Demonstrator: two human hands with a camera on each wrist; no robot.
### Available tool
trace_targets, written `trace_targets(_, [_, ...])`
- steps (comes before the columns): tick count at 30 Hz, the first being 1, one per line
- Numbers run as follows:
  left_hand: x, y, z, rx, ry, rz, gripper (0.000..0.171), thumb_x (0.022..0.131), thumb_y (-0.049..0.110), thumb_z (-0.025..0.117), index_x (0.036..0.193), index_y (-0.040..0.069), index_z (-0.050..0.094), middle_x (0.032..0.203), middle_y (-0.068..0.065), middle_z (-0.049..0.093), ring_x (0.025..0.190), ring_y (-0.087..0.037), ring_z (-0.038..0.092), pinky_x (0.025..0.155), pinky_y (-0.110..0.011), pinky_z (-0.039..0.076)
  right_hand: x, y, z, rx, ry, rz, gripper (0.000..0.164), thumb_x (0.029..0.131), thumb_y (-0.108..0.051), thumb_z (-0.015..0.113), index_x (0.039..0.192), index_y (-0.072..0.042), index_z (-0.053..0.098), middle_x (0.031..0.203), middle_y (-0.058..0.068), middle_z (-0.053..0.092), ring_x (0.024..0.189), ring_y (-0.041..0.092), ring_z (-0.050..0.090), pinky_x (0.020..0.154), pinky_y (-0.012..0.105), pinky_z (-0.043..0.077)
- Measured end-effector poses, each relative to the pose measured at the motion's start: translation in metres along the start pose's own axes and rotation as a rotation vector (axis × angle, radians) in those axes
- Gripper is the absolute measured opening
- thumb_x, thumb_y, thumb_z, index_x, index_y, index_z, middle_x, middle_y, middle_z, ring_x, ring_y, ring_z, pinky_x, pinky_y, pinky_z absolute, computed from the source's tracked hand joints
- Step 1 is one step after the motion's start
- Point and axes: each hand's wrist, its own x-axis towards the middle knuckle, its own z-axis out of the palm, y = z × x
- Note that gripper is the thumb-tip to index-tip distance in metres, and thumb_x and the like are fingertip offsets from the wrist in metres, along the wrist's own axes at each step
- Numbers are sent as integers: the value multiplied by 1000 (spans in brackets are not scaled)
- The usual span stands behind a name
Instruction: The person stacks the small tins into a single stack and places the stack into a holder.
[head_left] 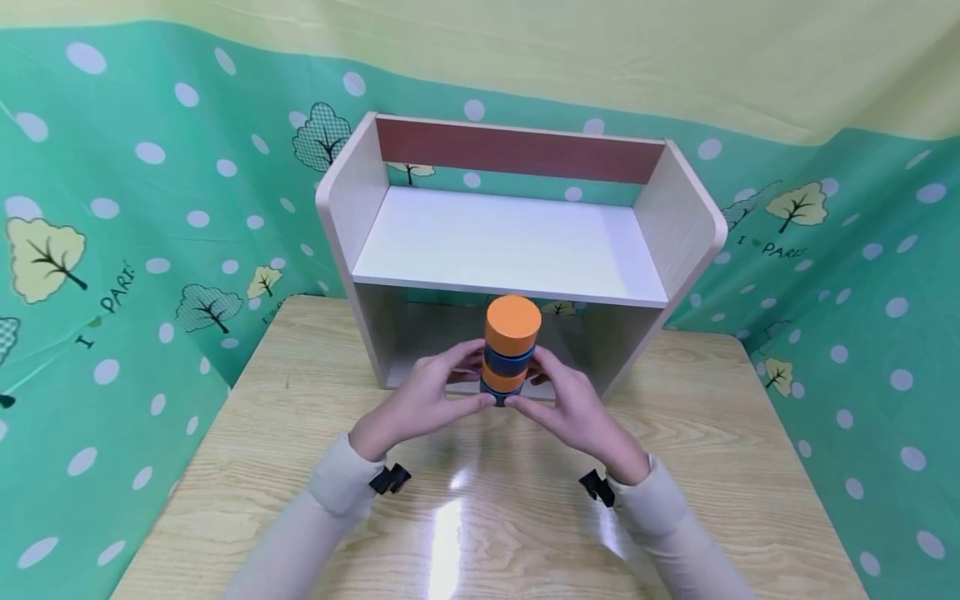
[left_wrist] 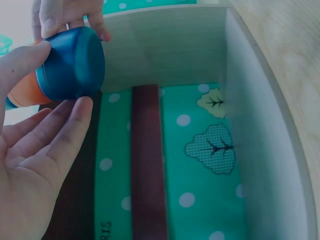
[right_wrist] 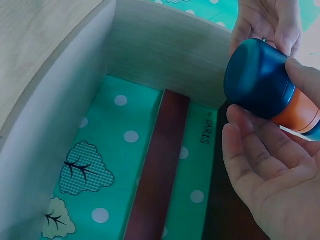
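A stack of orange and dark blue round blocks [head_left: 512, 346] stands upright in front of the wooden shelf's lower opening. My left hand [head_left: 438, 393] and right hand [head_left: 573, 404] hold it from either side near its base, thumbs and fingers curled round it. In the left wrist view the stack's blue underside [left_wrist: 72, 62] shows, with my left hand [left_wrist: 40, 165] beneath it and the other hand's fingers [left_wrist: 65, 15] beyond. The right wrist view mirrors this: the blue underside [right_wrist: 257, 77], my right hand [right_wrist: 265, 175], the left hand's fingers [right_wrist: 265, 22].
A two-level wooden shelf [head_left: 510, 242] with a reddish back rail stands at the back of the light wooden table [head_left: 480, 517]. Green tree-patterned cloth [head_left: 112, 250] hangs around the table on three sides. The shelf's lower bay [left_wrist: 165, 55] shows the cloth behind it.
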Motion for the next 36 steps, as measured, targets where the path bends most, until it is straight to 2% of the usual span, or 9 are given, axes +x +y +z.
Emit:
trace_targets(8, [11,7,-9,4,7,55,69,88,22,80,147,12,46,133,-5,61,111,-13,64,93,-28,54,8,-6,-11,-3,30,-7,67,84,-12,83,140,-7,48,122,6,66,106,17,64,84,38,57])
trace_targets(16, [17,14,-15,-19,16,78,69,89,22,79,148,13,45,133,-5,62,111,-14,64,93,-29,54,15,-10,-20,14,49,-65,74,85,-10,82,147,-12,43,124,4,65,107,17,64,83,41,57])
trace_targets(25, [23,23,-25,2,20,110,69,88,20,79,148,12,45,133,-5,61,109,-13,65,92,-28,54,24,-16,-28,11,55,-67,71,84,-10,82,145,-10,45,125,4,65,106,15,64,85,37,57])
trace_targets(36, [39,41,-41,71,24,205,69,88,19,79,147,10,45,132,-6,61,107,-12,65,90,-26,55,40,-25,-45,-4,93,-128,72,82,-7,84,143,-9,47,122,3,67,103,15,65,83,38,57])
